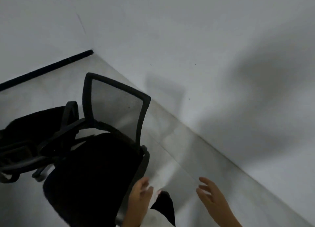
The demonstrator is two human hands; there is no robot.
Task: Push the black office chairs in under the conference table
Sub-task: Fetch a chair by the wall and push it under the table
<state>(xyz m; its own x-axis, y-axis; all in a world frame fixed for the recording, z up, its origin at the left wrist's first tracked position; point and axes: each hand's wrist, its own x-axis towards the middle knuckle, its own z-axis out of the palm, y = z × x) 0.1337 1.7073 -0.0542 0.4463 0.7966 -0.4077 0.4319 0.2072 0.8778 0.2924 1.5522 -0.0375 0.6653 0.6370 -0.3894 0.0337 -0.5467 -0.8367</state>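
Note:
A black office chair (95, 172) with a mesh back (117, 107) stands on the pale floor at lower left, its seat toward me. A second black chair (34, 124) lies behind it at the far left, partly hidden, its legs and casters tangled near the first. My left hand (139, 194) hovers with relaxed fingers by the right armrest (144, 160) of the near chair; contact cannot be told. My right hand (211, 194) is spread in the air to the right, holding nothing. No conference table is in view.
A white wall (221, 56) runs diagonally along the right, another wall with a black skirting strip (46, 68) along the upper left; they meet in a corner. My foot in a dark shoe (165, 204) is on the floor between my hands.

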